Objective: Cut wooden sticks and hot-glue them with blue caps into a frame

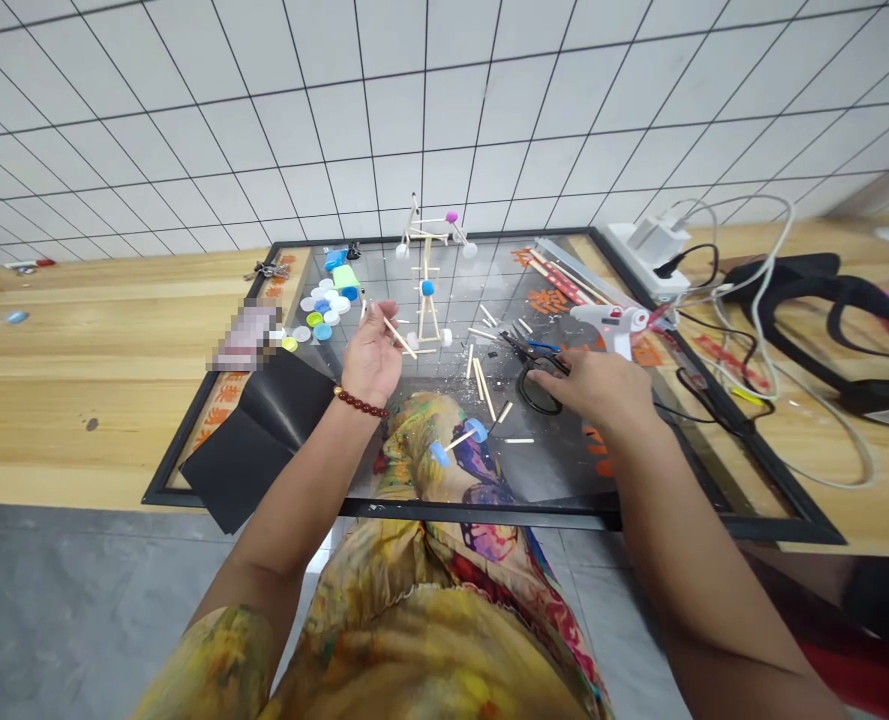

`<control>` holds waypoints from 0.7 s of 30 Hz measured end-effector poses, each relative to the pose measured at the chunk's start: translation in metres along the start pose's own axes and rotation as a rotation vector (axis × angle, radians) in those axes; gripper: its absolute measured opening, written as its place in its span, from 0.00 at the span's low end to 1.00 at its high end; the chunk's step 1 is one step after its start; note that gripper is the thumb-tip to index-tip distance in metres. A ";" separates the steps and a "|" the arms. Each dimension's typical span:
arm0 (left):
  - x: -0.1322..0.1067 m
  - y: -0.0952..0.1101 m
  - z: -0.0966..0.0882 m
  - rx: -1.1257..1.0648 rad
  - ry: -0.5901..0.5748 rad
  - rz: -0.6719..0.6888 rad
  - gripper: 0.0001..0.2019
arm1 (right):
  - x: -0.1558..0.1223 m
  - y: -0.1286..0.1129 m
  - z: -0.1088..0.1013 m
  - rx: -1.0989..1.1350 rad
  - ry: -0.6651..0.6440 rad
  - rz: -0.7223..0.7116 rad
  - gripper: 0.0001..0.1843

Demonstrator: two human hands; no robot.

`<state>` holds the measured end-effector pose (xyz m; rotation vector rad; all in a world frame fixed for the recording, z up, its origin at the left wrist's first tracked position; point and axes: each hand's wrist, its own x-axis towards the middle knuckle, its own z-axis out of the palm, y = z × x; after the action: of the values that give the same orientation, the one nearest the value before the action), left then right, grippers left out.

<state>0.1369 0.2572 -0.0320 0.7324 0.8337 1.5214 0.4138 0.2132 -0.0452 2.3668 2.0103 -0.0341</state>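
My left hand (pixel 373 362), palm turned up, pinches a short wooden stick (pixel 401 338) that slants out to the right. My right hand (pixel 605 385) has its fingers at the black handles of the scissors (pixel 540 392), whose blades point up and left over the glass. Just beyond my left hand stands a stick model (pixel 427 270) with a blue ball and white caps. Cut sticks (pixel 483 388) and pale crumbs are scattered between my hands. Closer to me lies a stick with a blue cap at each end (pixel 459 438).
Coloured bottle caps (pixel 324 312) cluster left of the model. A black sheet (pixel 260 440) lies under my left forearm. On the right are a white glue gun (pixel 613 325), a power strip (pixel 646 262), tangled cables and a black strap (pixel 811 330). A tiled wall closes the back.
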 end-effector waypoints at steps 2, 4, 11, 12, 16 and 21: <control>0.003 0.005 -0.002 0.004 0.013 0.046 0.12 | -0.001 0.000 -0.002 -0.004 0.019 0.015 0.31; 0.002 0.010 -0.002 -0.017 0.010 0.095 0.10 | -0.002 0.001 -0.003 -0.003 0.025 0.027 0.31; -0.007 0.018 -0.008 0.064 0.116 0.153 0.08 | -0.002 0.001 0.000 0.086 0.117 -0.013 0.24; -0.007 0.016 -0.010 0.078 0.126 0.136 0.08 | -0.003 -0.002 0.000 0.181 0.182 -0.040 0.22; -0.007 0.001 -0.011 0.142 0.062 0.100 0.11 | -0.007 -0.036 -0.013 0.741 0.254 -0.271 0.20; -0.015 -0.017 0.001 0.255 -0.052 0.167 0.13 | -0.012 -0.093 -0.041 0.778 -0.006 -0.565 0.18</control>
<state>0.1485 0.2435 -0.0454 1.0468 0.9575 1.5519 0.3196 0.2181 -0.0050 1.9402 2.9763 -0.9928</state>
